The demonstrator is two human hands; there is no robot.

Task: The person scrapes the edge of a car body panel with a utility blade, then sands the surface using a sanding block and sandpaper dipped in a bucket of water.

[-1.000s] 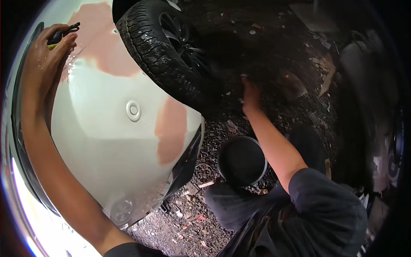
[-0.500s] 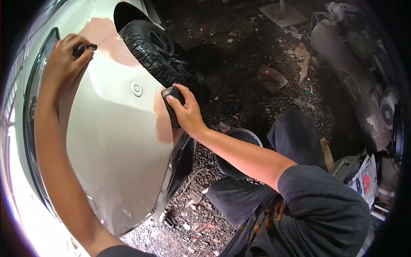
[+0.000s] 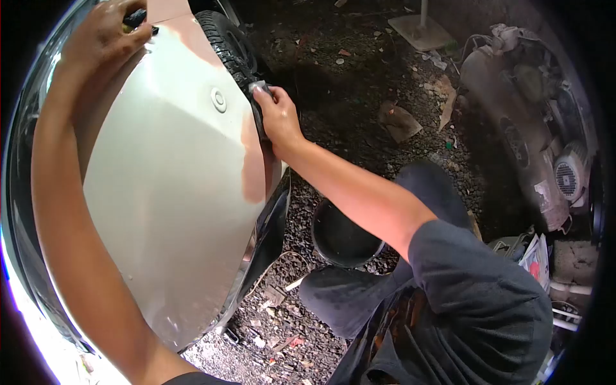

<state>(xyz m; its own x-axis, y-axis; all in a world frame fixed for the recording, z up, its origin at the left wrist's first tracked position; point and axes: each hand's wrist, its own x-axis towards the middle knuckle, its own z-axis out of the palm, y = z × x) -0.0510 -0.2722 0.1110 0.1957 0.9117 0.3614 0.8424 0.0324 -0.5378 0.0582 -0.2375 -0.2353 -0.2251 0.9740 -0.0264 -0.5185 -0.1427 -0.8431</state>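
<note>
A white car fender [image 3: 167, 186] with pinkish-brown patches [image 3: 253, 163] along its wheel-arch edge lies before me. My right hand [image 3: 280, 119] is closed around a dark sanding block [image 3: 260, 86] at that edge, beside the tyre [image 3: 221, 42]; most of the block is hidden by the fingers. At the upper left, my left hand [image 3: 102, 35] is curled around a small black object [image 3: 135, 19], next to the panel's upper part. What kind of object it is cannot be made out. A small round fitting [image 3: 219, 99] sits on the fender between my hands.
A black bucket [image 3: 346, 247] stands on the gravel by my folded legs [image 3: 340, 298]. On the right lies a dusty machine part or body panel [image 3: 513, 135]. A post on a flat base [image 3: 420, 32] stands at the back. Scraps litter the ground.
The view has shifted, so the fender and wheel appear higher. My right hand's grip on the block has turned, and the block now sits lower against the arch edge. My left hand still grips the black object.
</note>
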